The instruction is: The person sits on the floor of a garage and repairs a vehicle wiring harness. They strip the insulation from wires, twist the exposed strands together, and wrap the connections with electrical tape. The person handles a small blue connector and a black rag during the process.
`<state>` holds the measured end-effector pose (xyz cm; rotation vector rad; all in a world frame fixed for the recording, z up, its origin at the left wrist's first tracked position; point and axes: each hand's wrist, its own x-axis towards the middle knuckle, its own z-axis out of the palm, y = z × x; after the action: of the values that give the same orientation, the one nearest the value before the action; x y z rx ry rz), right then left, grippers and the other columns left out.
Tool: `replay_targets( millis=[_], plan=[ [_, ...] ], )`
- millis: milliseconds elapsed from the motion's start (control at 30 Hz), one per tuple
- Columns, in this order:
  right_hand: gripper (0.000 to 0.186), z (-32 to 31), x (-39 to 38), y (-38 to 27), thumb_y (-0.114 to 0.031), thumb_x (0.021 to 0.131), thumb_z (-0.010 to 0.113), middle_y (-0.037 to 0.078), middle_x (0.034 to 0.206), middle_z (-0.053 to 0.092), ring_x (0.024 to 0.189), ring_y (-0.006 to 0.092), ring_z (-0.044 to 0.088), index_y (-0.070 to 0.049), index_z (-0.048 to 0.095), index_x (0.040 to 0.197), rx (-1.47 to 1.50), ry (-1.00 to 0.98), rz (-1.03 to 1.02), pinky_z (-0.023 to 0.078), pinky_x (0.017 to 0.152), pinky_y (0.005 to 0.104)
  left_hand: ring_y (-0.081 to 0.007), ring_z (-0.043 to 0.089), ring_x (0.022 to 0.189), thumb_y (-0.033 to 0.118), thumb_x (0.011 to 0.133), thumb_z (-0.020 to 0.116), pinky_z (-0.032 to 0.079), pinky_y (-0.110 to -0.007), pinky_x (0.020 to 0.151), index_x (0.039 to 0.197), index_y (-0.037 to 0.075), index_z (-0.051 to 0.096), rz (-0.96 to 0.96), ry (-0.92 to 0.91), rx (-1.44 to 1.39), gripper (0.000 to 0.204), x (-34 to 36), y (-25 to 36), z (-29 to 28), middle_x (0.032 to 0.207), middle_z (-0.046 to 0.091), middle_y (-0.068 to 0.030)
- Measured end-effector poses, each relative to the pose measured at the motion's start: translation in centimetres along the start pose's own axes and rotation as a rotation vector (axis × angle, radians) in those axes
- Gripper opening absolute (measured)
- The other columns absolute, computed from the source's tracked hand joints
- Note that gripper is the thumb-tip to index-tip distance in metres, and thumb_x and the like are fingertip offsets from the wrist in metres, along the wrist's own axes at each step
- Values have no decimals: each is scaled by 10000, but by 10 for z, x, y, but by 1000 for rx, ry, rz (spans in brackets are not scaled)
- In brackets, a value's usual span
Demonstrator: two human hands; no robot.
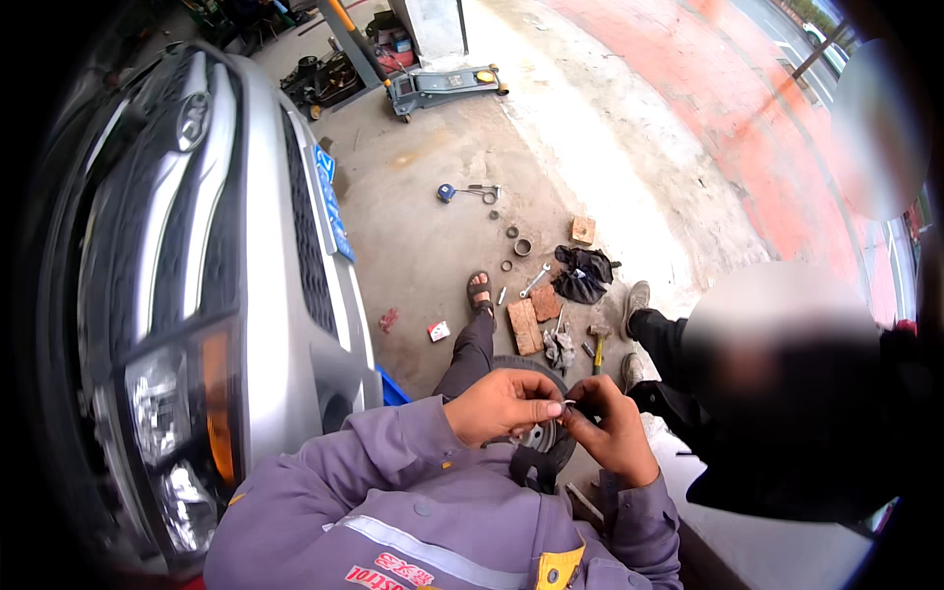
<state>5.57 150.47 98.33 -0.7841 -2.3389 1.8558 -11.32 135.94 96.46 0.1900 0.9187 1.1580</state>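
In front of my chest, my left hand (503, 407) and my right hand (614, 429) meet at the fingertips. Both are closed in a pinch on a small whitish piece (568, 402), too small to name and mostly covered by fingers and thumbs. Below them lies a wheel (534, 440) with a black tyre, partly hidden by my hands. Just beyond, a hammer (599, 346) with a yellow handle rests on the ground near a crumpled grey rag (560, 351).
A silver car front (285, 393) fills the left side. Bricks (525, 326), a wrench (536, 280), a black bag (584, 274), metal rings (523, 247) and a blue tape measure (446, 193) lie ahead. A floor jack (444, 88) stands farther off. Someone in black (787, 423) is close on my right.
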Motion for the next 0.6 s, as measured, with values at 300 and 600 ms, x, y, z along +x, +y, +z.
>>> replay_targets(
  millis=[300, 600],
  plan=[
    [266, -114, 360, -96, 66, 733, 728, 112, 878, 666, 789, 305, 662, -35, 626, 957, -242, 93, -342, 525, 701, 349, -38, 525, 686, 158, 1002, 620, 428, -194, 573, 1079, 21, 632, 168, 104, 51, 158, 146, 313, -106, 899, 646, -9],
    [244, -281, 653, -190, -29, 786, 734, 97, 841, 617, 775, 277, 615, -41, 676, 1022, -86, -29, -461, 491, 685, 358, -34, 531, 739, 179, 988, 633, 421, -194, 627, 1059, 39, 597, 122, -27, 165, 160, 295, 628, -162, 924, 645, 1]
  ],
)
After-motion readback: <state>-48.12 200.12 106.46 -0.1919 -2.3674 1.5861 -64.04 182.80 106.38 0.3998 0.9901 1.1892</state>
